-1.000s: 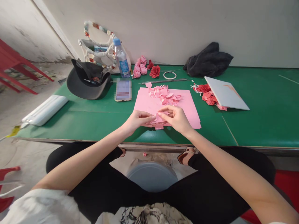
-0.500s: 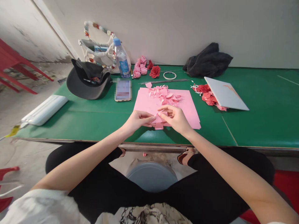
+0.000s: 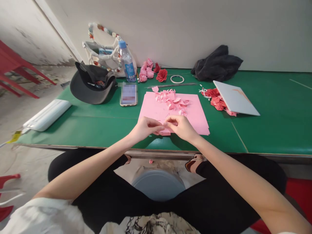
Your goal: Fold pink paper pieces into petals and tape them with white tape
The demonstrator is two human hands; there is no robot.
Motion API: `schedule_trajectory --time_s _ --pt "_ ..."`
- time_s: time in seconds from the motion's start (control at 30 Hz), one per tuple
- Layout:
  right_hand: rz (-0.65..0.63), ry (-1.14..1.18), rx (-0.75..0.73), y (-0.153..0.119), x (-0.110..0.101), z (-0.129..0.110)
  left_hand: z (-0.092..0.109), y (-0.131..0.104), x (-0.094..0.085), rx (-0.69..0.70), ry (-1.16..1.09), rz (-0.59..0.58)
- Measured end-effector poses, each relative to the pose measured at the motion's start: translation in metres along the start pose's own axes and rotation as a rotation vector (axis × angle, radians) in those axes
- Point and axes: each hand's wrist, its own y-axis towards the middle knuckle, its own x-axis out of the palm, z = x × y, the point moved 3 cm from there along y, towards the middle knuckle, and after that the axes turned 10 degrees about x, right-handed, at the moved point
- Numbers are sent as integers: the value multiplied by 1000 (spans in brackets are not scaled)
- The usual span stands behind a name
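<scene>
My left hand and my right hand meet over the near edge of a stack of pink paper sheets. Thumbs and fingers of both are pinched together on a small piece of pink paper, mostly hidden by the fingertips. Just below them, a bit of pink paper shows at the stack's front edge. Beyond my hands, a heap of cut and curled pink paper petals lies on the sheets.
Behind the stack are thin wires, a tape roll, red paper flowers and pink ones. Leftward stand a phone, bottle and cap. A white board leans over red paper flowers at right.
My fingers have closed in around the small pink paper, which shows less now. The right hand's fingers have curled down and drawn slightly nearer to me.
</scene>
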Motion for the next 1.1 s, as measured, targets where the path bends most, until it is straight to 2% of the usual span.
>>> schedule_trajectory --time_s 0.1,0.2,0.33,0.43,0.53,0.63,0.77,0.83,1.0,1.1 --pt "22 54 5 4 -4 4 1 1 -4 -18 -26 57" --pt "109 148 39 7 -10 8 2 1 -6 -28 -90 111" --pt "132 200 75 7 -11 10 4 1 -4 -14 -123 72" --pt "130 186 44 3 -7 6 4 1 -2 -14 -135 50" --pt "202 169 7 -2 -6 3 2 1 -2 -30 -163 84" --pt "245 64 -117 -6 -7 -2 1 1 -3 -32 -191 102" --pt "219 -124 -354 -9 -8 -6 2 1 -4 -40 -229 99" --pt "207 -183 -418 -9 -8 -5 3 0 -5 -42 -253 98" --pt "158 -194 -471 -11 -6 -5 2 -1 -3 -17 -263 86" --pt "96 -121 -390 -9 -6 -7 1 0 -4 -22 -239 125"
